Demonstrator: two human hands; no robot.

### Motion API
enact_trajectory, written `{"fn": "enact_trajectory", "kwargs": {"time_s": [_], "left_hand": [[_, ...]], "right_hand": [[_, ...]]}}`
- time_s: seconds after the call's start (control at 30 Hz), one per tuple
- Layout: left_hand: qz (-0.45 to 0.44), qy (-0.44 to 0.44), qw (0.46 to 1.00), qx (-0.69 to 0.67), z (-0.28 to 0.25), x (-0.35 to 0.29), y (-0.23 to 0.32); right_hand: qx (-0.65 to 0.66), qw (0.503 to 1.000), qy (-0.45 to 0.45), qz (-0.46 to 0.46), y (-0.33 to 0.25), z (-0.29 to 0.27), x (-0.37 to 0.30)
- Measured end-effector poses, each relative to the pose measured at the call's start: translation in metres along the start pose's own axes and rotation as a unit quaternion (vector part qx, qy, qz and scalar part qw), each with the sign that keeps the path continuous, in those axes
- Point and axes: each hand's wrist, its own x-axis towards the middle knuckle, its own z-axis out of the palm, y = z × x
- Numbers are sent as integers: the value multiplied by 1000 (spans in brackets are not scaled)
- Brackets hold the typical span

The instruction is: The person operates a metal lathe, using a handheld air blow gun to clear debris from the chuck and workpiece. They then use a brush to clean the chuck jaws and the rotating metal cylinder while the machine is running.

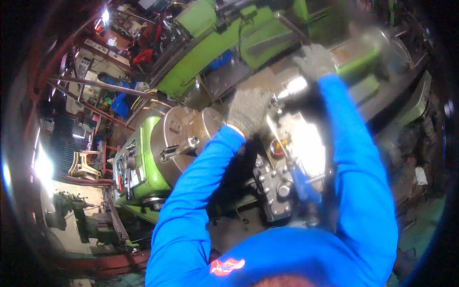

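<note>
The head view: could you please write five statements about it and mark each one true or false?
1. The left hand and right hand wear grey knitted gloves. True.
2. The long fabric sleeves are red. False: they are blue.
3. The large round metal chuck is left of the left hand. True.
4. The left hand is higher in the picture. False: the right hand is.
5. A shiny silver metal part shows between the hands. True.

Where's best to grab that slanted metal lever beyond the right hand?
Probably the far, rounded end of the metal lever, from the left: it slants up and left there, while the gloved right hand is near its lower end.
</note>
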Motion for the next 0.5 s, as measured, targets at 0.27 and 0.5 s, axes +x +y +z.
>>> {"fn": "enact_trajectory", "kwargs": {"time_s": [0.27, 0.5], "left_hand": [[74, -162, 976, 126, 25, 58, -23], [102, -158, 978, 90, 29, 70, -19]], "right_hand": [[-11, 999, -40, 4, 17, 31, 13], [-6, 995, -85, 51, -3, -2, 5]]}}
